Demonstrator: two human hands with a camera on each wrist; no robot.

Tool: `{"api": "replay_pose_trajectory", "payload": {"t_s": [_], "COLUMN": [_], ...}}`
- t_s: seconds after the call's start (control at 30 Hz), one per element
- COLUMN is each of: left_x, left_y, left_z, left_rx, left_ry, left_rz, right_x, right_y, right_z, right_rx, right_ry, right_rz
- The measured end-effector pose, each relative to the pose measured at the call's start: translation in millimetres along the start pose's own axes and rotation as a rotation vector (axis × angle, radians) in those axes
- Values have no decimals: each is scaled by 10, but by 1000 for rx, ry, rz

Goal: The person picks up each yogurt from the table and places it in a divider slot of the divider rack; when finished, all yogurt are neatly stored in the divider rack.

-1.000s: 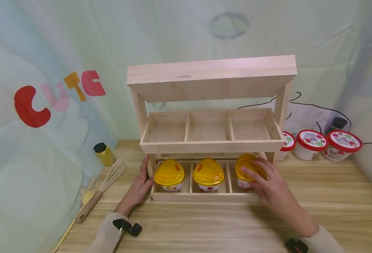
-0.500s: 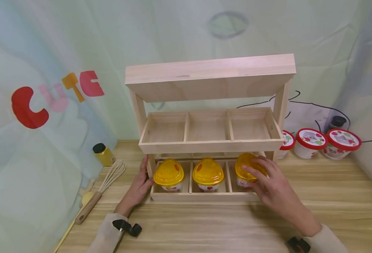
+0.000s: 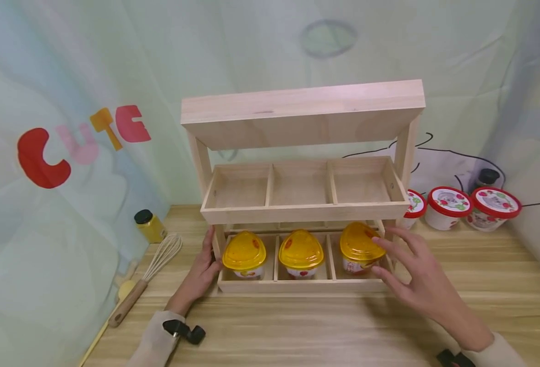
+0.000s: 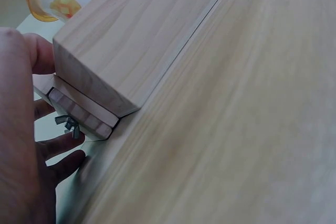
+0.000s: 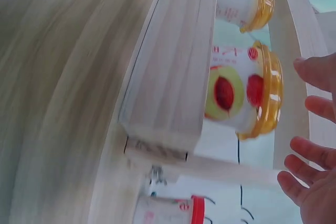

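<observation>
A light wooden two-tier rack [image 3: 303,213] stands on the table. Its lower tray holds a left tub [image 3: 244,251], a middle tub [image 3: 301,250] and a right tub [image 3: 360,242], each with a yellow lid and one to a compartment. At the rack's left end, my left hand [image 3: 201,272] grips the lower corner; in the left wrist view the thumb goes over the tray's edge and the fingers lie along the outer side. My right hand [image 3: 428,280] is spread beside the right tub, fingers apart. The right wrist view shows a gap between fingers and tub [image 5: 239,90].
The upper tray's compartments [image 3: 242,186] hold nothing. Red-lidded tubs [image 3: 449,206] stand behind on the right, near a black-capped bottle [image 3: 487,177]. A yellow jar [image 3: 151,226], a whisk [image 3: 148,280] and a thin yellow-handled utensil [image 3: 100,334] are at the left.
My right hand has let go of the right tub and drawn away to the right, its fingers spreading. The tub stays in its compartment. My left hand keeps its place.
</observation>
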State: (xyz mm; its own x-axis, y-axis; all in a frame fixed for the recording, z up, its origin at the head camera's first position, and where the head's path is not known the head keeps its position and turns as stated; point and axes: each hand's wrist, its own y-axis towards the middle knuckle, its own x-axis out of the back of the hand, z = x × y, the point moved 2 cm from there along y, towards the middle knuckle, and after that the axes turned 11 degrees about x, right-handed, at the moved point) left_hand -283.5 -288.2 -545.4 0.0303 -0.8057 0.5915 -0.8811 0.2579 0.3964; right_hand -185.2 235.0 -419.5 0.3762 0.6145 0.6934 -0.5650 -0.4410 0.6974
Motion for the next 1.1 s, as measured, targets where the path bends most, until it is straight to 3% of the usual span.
{"api": "replay_pose_trajectory", "payload": {"t_s": [0.13, 0.43, 0.6, 0.7, 0.77, 0.93, 1.03, 1.1], "left_x": [11, 43, 69, 72, 73, 55, 35, 29], "left_y": [-14, -10, -30, -34, -31, -16, -8, -4], "left_z": [-40, -190, -332, -263, -296, -304, -183, -189], "left_rx": [19, -53, -6, 31, 30, -2, -14, -18], "left_ry": [26, 24, 16, 31, 46, 43, 45, 30], "left_rz": [-3, -58, -48, -25, -25, -29, -23, -26], "right_x": [115, 241, 218, 179, 153, 106, 80, 63], "right_y": [-66, -141, -139, -131, -122, -93, -81, -79], "right_z": [-78, -347, -482, -586, -666, -835, -924, -982], "right_rx": [-8, -21, -65, -84, -87, -154, -206, -220], "right_ry": [-10, -43, -75, -79, -78, -92, -101, -95], "right_rz": [-34, -127, -116, -123, -132, -66, -5, 13]}}
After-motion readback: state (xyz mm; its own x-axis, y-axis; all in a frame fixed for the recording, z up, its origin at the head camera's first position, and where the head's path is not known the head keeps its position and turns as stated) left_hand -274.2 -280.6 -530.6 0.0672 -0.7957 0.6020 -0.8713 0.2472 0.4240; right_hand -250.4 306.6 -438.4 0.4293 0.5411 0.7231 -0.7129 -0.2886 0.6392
